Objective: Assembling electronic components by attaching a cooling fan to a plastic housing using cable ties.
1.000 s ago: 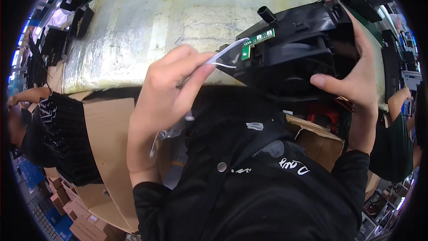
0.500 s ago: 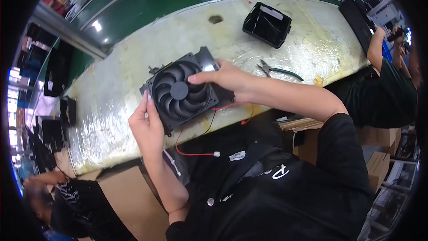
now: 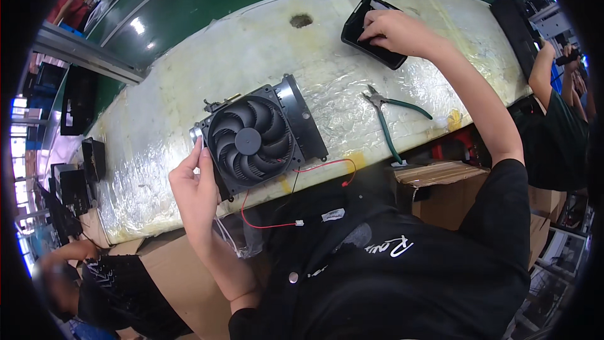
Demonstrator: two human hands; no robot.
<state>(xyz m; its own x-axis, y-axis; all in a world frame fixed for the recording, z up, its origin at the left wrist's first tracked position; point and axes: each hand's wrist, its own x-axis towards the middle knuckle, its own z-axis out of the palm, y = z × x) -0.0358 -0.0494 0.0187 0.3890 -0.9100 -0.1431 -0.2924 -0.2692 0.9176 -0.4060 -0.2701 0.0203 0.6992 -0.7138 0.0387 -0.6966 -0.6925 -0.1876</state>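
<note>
A black cooling fan [image 3: 248,141] in a square frame, mounted on a flat black housing [image 3: 304,113], lies tilted on the bench. My left hand [image 3: 195,192] pinches the left edge of this fan assembly between thumb and fingers. Red and black wires run from its near side; one red wire ends in a white connector [image 3: 299,223]. Over to the right, my right hand [image 3: 402,33] reaches into a small black bin [image 3: 385,56] with bent fingers. What its fingertips touch or hold in there is hidden. Green-handled cutting pliers [image 3: 379,101] lie with handles spread, between fan and bin.
The bench [image 3: 157,101] has a pale, film-covered top and a dark hole [image 3: 301,21] at its far side. A metal post [image 3: 94,53] stands at the left. Cardboard boxes [image 3: 440,173] sit below the near edge. Other people work at both sides.
My right hand has let go of the fan assembly and moved right and away into the black bin. My left hand stays on the assembly's left edge.
</note>
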